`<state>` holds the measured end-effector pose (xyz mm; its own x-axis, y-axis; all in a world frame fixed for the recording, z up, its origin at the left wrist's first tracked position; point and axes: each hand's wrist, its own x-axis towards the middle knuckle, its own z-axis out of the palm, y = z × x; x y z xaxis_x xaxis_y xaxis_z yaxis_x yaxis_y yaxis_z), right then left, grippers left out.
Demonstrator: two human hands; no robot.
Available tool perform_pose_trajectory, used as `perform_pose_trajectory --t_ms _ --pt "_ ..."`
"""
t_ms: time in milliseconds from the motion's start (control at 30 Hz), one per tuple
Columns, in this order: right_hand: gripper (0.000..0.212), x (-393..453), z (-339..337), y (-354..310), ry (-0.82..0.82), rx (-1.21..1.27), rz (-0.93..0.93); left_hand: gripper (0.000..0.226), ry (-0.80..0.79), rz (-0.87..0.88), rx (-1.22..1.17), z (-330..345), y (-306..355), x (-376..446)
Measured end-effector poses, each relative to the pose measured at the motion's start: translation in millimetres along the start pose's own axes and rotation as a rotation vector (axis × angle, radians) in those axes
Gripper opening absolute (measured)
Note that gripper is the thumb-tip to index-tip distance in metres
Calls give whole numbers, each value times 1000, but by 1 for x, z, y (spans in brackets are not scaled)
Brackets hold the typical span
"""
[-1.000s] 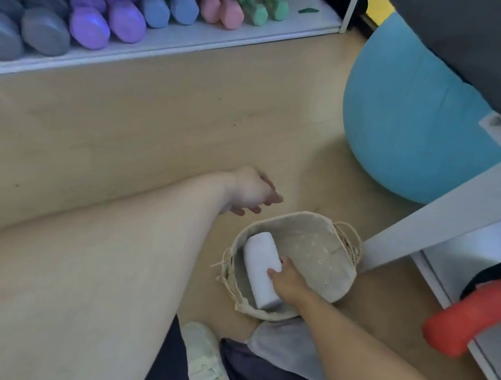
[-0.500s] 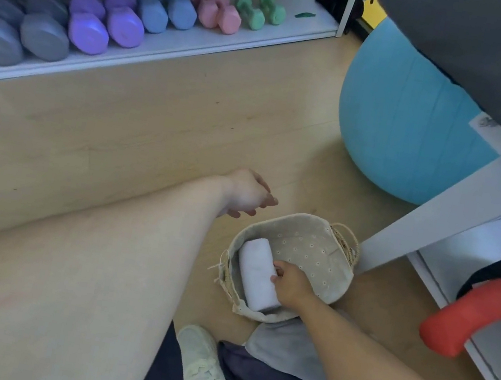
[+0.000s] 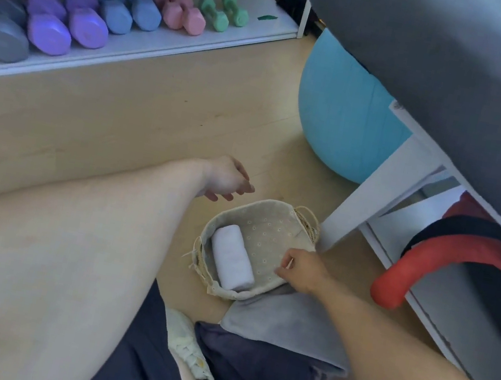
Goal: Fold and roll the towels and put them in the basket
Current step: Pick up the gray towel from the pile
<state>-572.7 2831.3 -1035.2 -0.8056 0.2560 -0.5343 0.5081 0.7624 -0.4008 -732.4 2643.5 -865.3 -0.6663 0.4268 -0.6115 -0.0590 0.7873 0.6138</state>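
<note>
Rolled white towel (image 3: 232, 261) lies inside the basket (image 3: 276, 207), along its left inner wall, with its long side going from the far left to the near right. The right hand (image 3: 303, 271) is above the right part of the basket floor, just to the right of the towel and apart from it. Its fingers are loosely bent and hold nothing; the fingertips point toward the towel. Between this hand and the towel a strip of dotted lining is open, and the far part of the basket floor, beyond the hand, is open too.

The left hand (image 3: 227, 179) hangs in the air over the wooden floor (image 3: 140, 123), beyond and to the left of the basket's far rim, not touching it. Its fingers are relaxed and slightly curled, with nothing in them.

The basket stands on the floor. On the near side of the right hand, its near rim touches or overlaps a grey towel (image 3: 286, 323), which lies flat, and nearer still is a dark blue towel (image 3: 257, 368). To the right of the right hand, a white frame leg (image 3: 372, 194) stands very near the woven handle (image 3: 308, 225) of the basket. A blue ball (image 3: 340, 111) is behind this leg. Far beyond the left hand there is wide free floor up to the shelf edge (image 3: 133, 52) that carries the dumbbells (image 3: 87, 23).
</note>
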Motion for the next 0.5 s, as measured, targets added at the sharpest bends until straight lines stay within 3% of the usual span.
perform_pose_trajectory --t_ms 133,167,267,333,400,500 --pt "19 -27 19 17 -146 8 74 27 -14 12 54 8 10 -8" --pt "27 -32 25 20 -146 -9 110 27 -19 23 61 10 14 -10" --pt "84 -52 37 27 -159 -186 146 29 -33 63 84 16 29 -18" --pt "97 -62 42 35 -149 -212 178 30 -41 96 101 20 40 -23" --pt "96 -65 46 46 -163 -224 234 32 -35 142 124 23 52 -27" --pt "63 -69 43 60 -202 -187 279 31 -39 210 170 31 70 -34"
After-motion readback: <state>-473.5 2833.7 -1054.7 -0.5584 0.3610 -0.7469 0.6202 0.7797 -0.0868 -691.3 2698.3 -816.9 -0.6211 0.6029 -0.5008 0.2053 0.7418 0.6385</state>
